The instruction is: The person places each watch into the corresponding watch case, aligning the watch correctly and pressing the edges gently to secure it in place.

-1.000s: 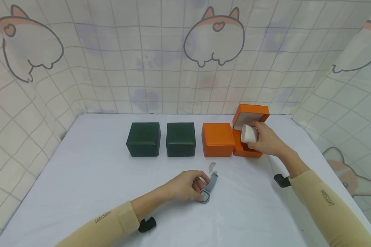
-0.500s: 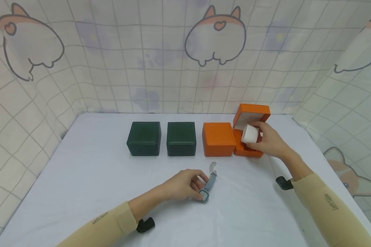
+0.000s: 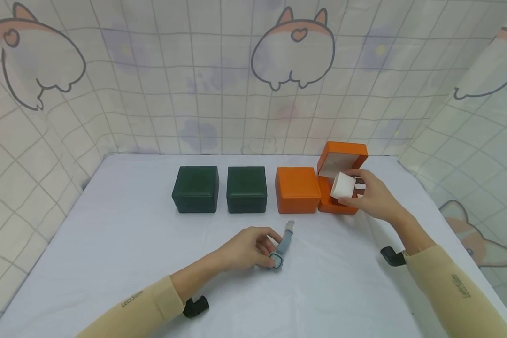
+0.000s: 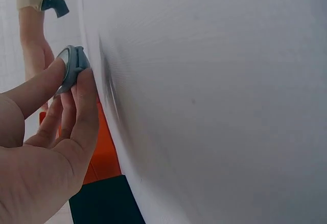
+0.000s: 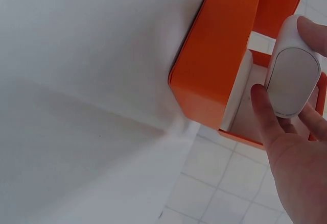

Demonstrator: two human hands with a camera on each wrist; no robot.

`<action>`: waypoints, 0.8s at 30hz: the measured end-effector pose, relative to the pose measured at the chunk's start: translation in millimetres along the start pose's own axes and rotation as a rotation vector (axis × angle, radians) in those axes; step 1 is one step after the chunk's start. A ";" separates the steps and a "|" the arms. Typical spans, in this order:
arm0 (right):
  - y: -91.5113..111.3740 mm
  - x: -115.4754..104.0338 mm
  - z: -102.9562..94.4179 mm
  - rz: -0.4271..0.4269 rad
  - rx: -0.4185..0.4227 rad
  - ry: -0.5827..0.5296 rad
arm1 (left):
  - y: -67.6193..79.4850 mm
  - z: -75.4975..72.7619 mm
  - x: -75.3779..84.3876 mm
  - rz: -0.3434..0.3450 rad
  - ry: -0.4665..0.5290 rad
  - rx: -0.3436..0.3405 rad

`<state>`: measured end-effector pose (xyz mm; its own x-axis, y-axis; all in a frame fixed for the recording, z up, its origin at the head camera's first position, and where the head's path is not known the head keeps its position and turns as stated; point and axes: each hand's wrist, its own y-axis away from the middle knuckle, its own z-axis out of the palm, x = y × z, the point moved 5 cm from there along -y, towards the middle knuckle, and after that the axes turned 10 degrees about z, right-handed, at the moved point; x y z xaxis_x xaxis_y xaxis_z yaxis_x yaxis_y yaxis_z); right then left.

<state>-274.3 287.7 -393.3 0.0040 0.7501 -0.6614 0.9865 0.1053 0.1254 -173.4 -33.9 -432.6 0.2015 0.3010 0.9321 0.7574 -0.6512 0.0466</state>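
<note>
My left hand (image 3: 250, 249) pinches a light blue wristwatch (image 3: 276, 260) by its square case, thumb on the face. Its strap stretches up and to the right, over the white table. The left wrist view shows the watch (image 4: 76, 65) side-on between thumb and fingers. At the right, my right hand (image 3: 373, 196) grips a white watch cushion (image 3: 343, 186), tilted, just over the base of an orange box (image 3: 342, 209) with its lid raised. Seen from the right wrist, the rounded end of the cushion (image 5: 294, 83) sits between thumb and fingers, before the box's pale lining.
A closed orange box (image 3: 298, 190) stands directly left of the raised-lid one. Two dark green closed boxes (image 3: 247, 189) continue the row to the left. Behind the white-covered table (image 3: 110, 225) hangs a gridded curtain (image 3: 219, 84) with cartoon animals.
The right hand has drawn slightly right and tilted the white cushion. The left hand has shifted a little up the table with the watch.
</note>
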 end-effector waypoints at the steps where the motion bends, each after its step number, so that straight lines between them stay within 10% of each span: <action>1: 1.0 0.7 0.0 -0.002 0.000 -0.004 | 0.2 -0.6 0.2 0.001 0.002 0.003; 24: 28.2 -30.6 14.5 -0.128 0.013 -0.134 | 9.7 -14.5 2.5 0.056 0.055 0.084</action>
<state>-244.3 258.3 -380.2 -0.1009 0.6374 -0.7639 0.9824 0.1851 0.0246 -174.5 -49.5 -424.6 0.2125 0.2257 0.9507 0.7960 -0.6043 -0.0345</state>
